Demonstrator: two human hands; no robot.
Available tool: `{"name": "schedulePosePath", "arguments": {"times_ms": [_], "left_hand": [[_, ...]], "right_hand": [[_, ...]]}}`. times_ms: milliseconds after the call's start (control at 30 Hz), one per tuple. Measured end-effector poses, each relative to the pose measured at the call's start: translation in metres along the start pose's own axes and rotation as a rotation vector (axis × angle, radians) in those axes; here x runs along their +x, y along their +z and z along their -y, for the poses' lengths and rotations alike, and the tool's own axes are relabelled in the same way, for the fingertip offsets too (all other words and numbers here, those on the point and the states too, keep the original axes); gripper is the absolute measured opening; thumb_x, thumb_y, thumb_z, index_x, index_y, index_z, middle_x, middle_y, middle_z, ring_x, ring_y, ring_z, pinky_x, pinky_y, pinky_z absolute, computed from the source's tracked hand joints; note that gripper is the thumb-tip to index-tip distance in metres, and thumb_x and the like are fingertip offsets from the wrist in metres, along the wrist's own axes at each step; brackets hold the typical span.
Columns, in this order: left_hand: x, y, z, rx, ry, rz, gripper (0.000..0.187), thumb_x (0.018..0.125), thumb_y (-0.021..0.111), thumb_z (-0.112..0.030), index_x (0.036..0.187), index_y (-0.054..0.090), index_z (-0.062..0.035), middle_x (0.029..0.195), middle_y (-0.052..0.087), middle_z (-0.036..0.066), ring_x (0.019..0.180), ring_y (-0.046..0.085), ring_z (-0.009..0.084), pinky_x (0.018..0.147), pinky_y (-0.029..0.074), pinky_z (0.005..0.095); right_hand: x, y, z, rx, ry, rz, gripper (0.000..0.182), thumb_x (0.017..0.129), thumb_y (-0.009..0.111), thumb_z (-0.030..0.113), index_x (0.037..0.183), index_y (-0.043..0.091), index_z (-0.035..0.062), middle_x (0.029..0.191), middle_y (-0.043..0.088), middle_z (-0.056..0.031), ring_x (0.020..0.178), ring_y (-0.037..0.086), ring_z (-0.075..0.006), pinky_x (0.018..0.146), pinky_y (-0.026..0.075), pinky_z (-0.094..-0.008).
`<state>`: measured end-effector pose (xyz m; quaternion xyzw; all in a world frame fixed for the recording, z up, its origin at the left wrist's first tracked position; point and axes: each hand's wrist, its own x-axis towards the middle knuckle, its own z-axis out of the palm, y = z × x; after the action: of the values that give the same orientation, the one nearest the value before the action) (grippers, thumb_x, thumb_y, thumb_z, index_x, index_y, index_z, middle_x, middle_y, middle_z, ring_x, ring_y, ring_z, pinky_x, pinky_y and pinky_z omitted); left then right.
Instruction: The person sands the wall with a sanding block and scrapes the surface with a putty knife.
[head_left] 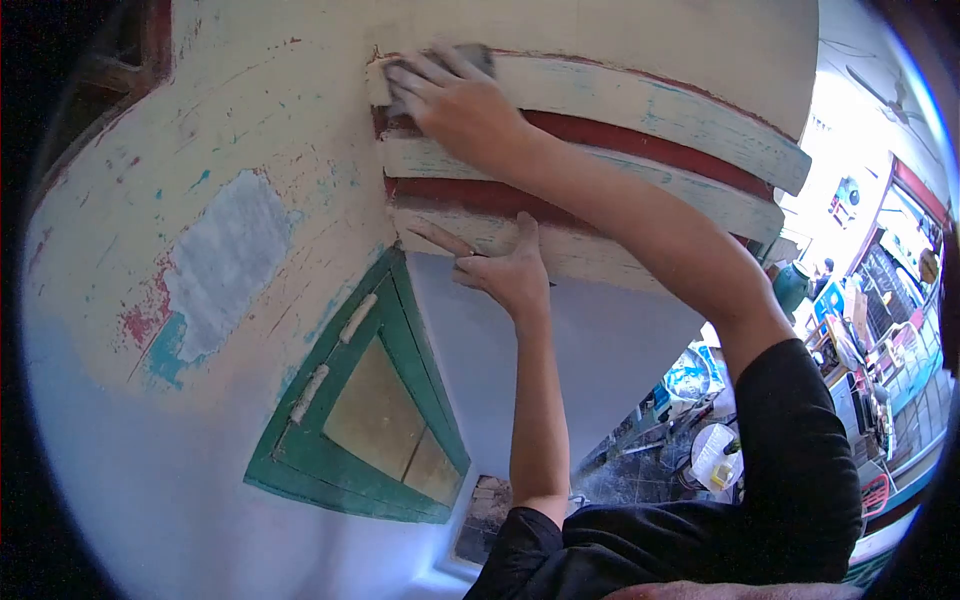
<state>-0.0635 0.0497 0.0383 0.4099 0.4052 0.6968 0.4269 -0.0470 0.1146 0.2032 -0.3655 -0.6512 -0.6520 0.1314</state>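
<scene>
My right hand [455, 110] is pressed on a dark grey pad [476, 60], blurred, against the left end of the top cream moulding [640, 100]. Below it, my left hand [508, 275] is raised by the lowest cream band [590, 255], its thumb pointing up. Its fingers are closed around a slender brown stick-like tool [440, 239]; a small dark tip shows on the far side of the wrist. Dark red grooves [640, 137] run between the worn, scratched cream bands.
A grey-white patch [228, 262] and flaking paint mark the cream wall at left. Under the mouldings is a green-framed triangular panel [385, 410] with hinges. Far below at right are a round white table [712, 452], a green container [790, 287] and cluttered goods. A person appears in the distance.
</scene>
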Motion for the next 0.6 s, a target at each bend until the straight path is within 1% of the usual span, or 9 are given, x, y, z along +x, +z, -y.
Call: {"name": "schedulePosePath", "arguments": {"times_ms": [33,100,167,200,267,400,467,533,600], "left_hand": [[0.002,0.0,0.001,0.069,-0.008,0.008,0.099,0.081,0.086,-0.029,0.14,0.024,0.0207,0.127,0.041,0.032,0.127,0.036,0.0469,0.112,0.032,0.0568],[0.001,-0.001,0.008,0.141,-0.023,0.024,0.101,0.082,0.086,-0.031,0.143,0.023,0.0195,0.128,0.04,0.032,0.127,0.036,0.047,0.112,0.031,0.057],[0.002,0.003,0.013,0.09,-0.002,-0.003,0.088,0.082,0.084,-0.03,0.129,0.032,0.0219,0.126,0.038,0.033,0.122,0.036,0.0454,0.109,0.035,0.0574],[0.0,0.002,0.01,0.09,-0.002,0.001,0.088,0.082,0.084,-0.03,0.129,0.032,0.0219,0.126,0.038,0.033,0.122,0.036,0.0454,0.109,0.035,0.0574],[-0.002,-0.001,0.002,0.143,0.081,-0.001,0.088,0.082,0.084,-0.03,0.129,0.032,0.0221,0.127,0.037,0.034,0.123,0.036,0.0457,0.109,0.035,0.0569],[-0.002,0.004,0.007,0.066,0.053,-0.01,0.088,0.081,0.084,-0.03,0.13,0.032,0.0214,0.128,0.036,0.034,0.123,0.036,0.0459,0.108,0.035,0.0569],[0.001,0.003,0.007,0.11,0.017,-0.01,0.097,0.081,0.086,-0.031,0.136,0.028,0.0229,0.132,0.038,0.037,0.124,0.042,0.0482,0.109,0.037,0.0563],[0.002,0.003,0.006,0.094,0.039,-0.013,0.097,0.08,0.088,-0.03,0.136,0.029,0.0227,0.132,0.039,0.038,0.124,0.042,0.0483,0.109,0.037,0.0556],[0.0,0.001,0.006,0.087,0.052,-0.014,0.096,0.078,0.089,-0.029,0.135,0.031,0.0225,0.133,0.04,0.039,0.124,0.043,0.0485,0.11,0.037,0.0549]], "right_hand": [[-0.015,-0.006,-0.009,0.009,-0.014,-0.036,0.044,0.086,0.06,0.02,0.126,0.067,0.0035,0.14,0.061,-0.01,0.132,0.053,-0.0282,0.119,0.033,-0.0463],[-0.057,-0.042,-0.032,-0.002,-0.022,0.036,0.046,0.086,0.061,0.017,0.13,0.064,0.0032,0.145,0.057,-0.0105,0.138,0.049,-0.0274,0.122,0.031,-0.0462],[-0.097,-0.074,-0.049,-0.001,0.053,0.106,0.049,0.085,0.061,0.014,0.133,0.062,0.0025,0.15,0.052,-0.0104,0.146,0.04,-0.0267,0.124,0.027,-0.0482],[-0.114,-0.086,-0.055,-0.003,0.054,0.108,0.049,0.085,0.061,0.014,0.133,0.062,0.0025,0.15,0.052,-0.0104,0.146,0.04,-0.0267,0.124,0.027,-0.0482],[-0.133,-0.098,-0.063,-0.008,0.095,0.155,0.051,0.084,0.063,0.012,0.134,0.06,0.0019,0.15,0.053,-0.0098,0.149,0.036,-0.0267,0.125,0.026,-0.0496],[-0.103,-0.082,-0.046,-0.042,0.112,0.141,0.052,0.084,0.062,0.014,0.134,0.061,0.0017,0.148,0.054,-0.0113,0.146,0.04,-0.0286,0.125,0.026,-0.0502],[-0.067,-0.05,-0.029,-0.019,0.063,0.055,0.048,0.085,0.062,0.016,0.13,0.064,0.001,0.146,0.056,-0.0141,0.142,0.045,-0.0307,0.123,0.028,-0.05],[-0.024,-0.011,-0.007,0.01,0.063,-0.004,0.048,0.082,0.062,0.015,0.128,0.065,0.0002,0.144,0.057,-0.0126,0.142,0.045,-0.0303,0.123,0.029,-0.0495],[0.014,0.006,0.013,0.045,0.081,0.014,0.046,0.083,0.061,0.016,0.126,0.066,0.0001,0.142,0.059,-0.0112,0.139,0.048,-0.0284,0.122,0.03,-0.048]]}}
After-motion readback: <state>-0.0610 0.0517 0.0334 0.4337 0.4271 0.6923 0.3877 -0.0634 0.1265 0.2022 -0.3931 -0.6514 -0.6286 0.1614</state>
